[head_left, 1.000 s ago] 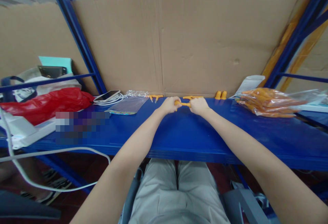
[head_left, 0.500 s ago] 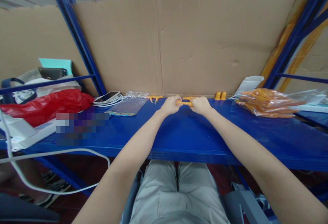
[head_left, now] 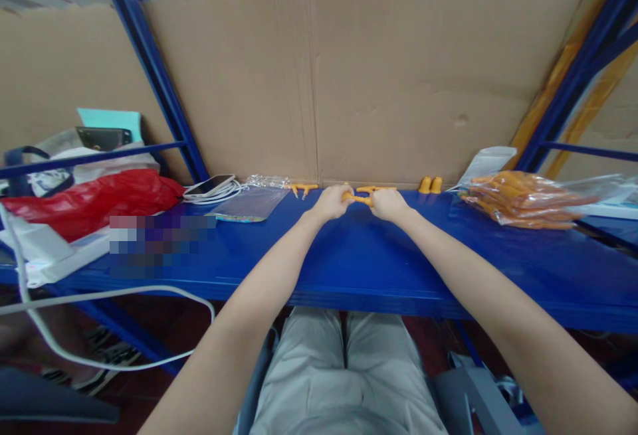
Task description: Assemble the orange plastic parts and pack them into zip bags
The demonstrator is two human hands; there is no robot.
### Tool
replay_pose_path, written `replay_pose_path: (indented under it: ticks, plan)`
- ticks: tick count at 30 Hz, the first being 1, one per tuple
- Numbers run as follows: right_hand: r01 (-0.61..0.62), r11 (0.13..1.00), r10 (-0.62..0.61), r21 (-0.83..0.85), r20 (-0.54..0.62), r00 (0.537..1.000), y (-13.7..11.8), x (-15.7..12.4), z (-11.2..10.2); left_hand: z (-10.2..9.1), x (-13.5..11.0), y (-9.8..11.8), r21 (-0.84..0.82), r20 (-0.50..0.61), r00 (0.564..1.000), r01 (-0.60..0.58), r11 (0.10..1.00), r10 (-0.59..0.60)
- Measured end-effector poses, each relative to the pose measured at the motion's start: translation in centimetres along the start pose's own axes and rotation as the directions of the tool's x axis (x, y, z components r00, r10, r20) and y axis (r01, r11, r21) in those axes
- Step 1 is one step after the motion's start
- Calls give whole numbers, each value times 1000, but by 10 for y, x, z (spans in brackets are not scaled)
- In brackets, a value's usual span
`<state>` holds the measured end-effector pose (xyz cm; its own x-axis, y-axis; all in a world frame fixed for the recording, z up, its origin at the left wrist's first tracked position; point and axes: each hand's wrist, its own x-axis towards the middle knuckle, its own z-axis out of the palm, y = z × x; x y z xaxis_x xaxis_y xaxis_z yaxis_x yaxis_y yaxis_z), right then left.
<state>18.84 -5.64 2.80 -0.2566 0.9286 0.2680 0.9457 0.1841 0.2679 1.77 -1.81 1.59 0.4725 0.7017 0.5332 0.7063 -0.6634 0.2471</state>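
My left hand (head_left: 331,203) and my right hand (head_left: 387,204) meet at the back of the blue shelf (head_left: 349,256), both closed on one small orange plastic piece (head_left: 359,200) that spans between them. Its ends are hidden inside my fingers. Just behind my hands lies another orange piece (head_left: 375,189). An orange T-shaped piece (head_left: 303,188) lies to the left. Two orange caps (head_left: 430,185) stand to the right against the cardboard.
A cardboard sheet (head_left: 399,76) backs the shelf. A clear bag of orange parts (head_left: 523,199) lies at the right. Left are an empty clear bag (head_left: 249,204), a phone with white cable (head_left: 212,187), a red bag (head_left: 90,199) and blue uprights (head_left: 154,76).
Both hands stay closed on the orange piece between them and have barely shifted; the view wobbled slightly.
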Motion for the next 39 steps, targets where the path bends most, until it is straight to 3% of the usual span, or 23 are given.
replay_pose_path:
  ticks: [5,8,17,34,39]
  plan:
    - [2,998,-6,61,69,998,5,5,4,0,-1,0,27,-37,990,-138,990,139]
    - [2,997,-8,78,79,997,8,4,6,0,-2,1,15,-40,987,-154,988,155]
    - [-4,998,7,57,-52,999,11,-1,8,7,0,-6,-79,-2,1000,9,997,-9]
    - [11,994,-22,106,105,994,9,1,2,7,0,-6,-5,-28,998,-60,998,60]
    - [-3,997,-1,76,50,999,10,-1,5,5,-1,-1,-109,-20,1000,16,994,-18]
